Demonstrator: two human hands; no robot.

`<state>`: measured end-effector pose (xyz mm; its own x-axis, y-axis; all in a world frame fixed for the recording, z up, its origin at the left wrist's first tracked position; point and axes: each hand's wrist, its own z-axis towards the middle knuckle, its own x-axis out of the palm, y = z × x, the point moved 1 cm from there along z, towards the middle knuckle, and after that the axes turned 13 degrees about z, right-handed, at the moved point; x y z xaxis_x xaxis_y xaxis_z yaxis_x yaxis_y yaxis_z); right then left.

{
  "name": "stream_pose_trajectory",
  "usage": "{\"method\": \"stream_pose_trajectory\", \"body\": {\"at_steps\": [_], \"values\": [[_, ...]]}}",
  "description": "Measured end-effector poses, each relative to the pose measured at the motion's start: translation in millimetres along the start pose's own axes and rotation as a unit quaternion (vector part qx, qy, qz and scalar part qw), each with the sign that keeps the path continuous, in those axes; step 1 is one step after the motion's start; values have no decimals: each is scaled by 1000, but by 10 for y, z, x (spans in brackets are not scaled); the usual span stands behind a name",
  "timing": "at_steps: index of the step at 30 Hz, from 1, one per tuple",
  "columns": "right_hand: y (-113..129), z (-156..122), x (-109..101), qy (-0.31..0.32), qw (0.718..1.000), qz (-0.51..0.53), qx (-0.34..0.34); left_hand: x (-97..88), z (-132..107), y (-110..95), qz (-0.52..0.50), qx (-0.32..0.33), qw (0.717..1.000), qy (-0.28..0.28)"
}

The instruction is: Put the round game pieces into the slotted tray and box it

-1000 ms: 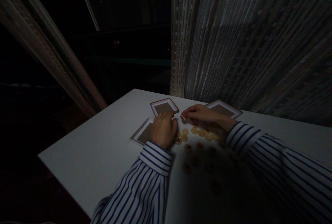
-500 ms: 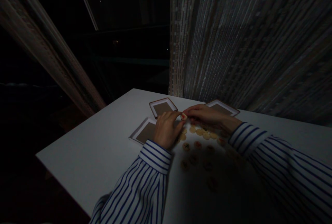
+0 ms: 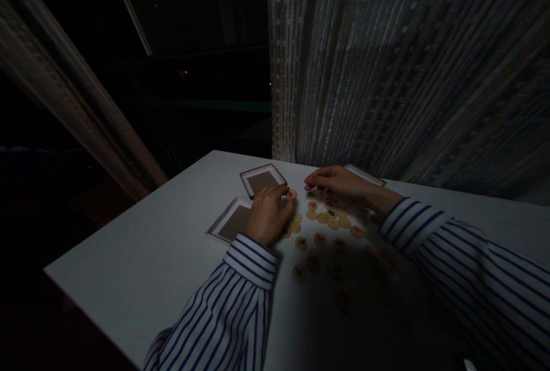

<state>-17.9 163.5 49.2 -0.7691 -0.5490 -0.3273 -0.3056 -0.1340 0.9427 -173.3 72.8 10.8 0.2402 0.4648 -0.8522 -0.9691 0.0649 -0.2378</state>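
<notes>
Head view: left hand [image 3: 268,216] has thumb and fingers clamped on red-marked disc [image 3: 291,194], edge grip, probably so the marking shows. Right hand [image 3: 344,183] just beside, fingers bent; can't tell if gripping anything. Loose discs [image 3: 333,224] on white table [image 3: 141,256] between forearms, presumably for easy reach. Shallow tray [image 3: 234,224] beside left hand.

The left hand [image 3: 268,214] and right hand [image 3: 344,185] are going bare lol. Baggy white cloth left sleeve [image 3: 219,314], bottom centre-left of frame, is rocking skinny navy stripes; the right sleeve [image 3: 472,262], lower right, is matching. Stripes are running lengthwise, then circling the wide cuffs [image 3: 250,261].
</notes>
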Motion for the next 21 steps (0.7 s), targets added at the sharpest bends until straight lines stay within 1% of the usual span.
{"method": "stream_pose_trajectory", "body": {"at_steps": [2, 4, 6, 8, 12, 16, 21], "values": [[-13, -16, -107, -36, 996, -76, -14, 8, 32, -22, 28, 4, 999, 32], [-37, -43, -200, -54, 986, -155, -16, 17, 74, -62, 67, 20, 996, 62], [-73, -69, -276, -52, 975, -217, -21, 27, 124, -104, 110, 43, 988, 95], [-124, -80, -336, -43, 963, -264, -40, 39, 178, -134, 148, 56, 979, 131], [-255, -48, -410, -20, 934, -349, -75, 61, 299, -145, 195, 56, 960, 194], [-334, 2, -422, 5, 912, -403, -72, 94, 419, -128, 189, 41, 950, 245], [-334, 19, -423, 19, 903, -420, -84, 116, 501, -120, 178, 47, 948, 261]]}}
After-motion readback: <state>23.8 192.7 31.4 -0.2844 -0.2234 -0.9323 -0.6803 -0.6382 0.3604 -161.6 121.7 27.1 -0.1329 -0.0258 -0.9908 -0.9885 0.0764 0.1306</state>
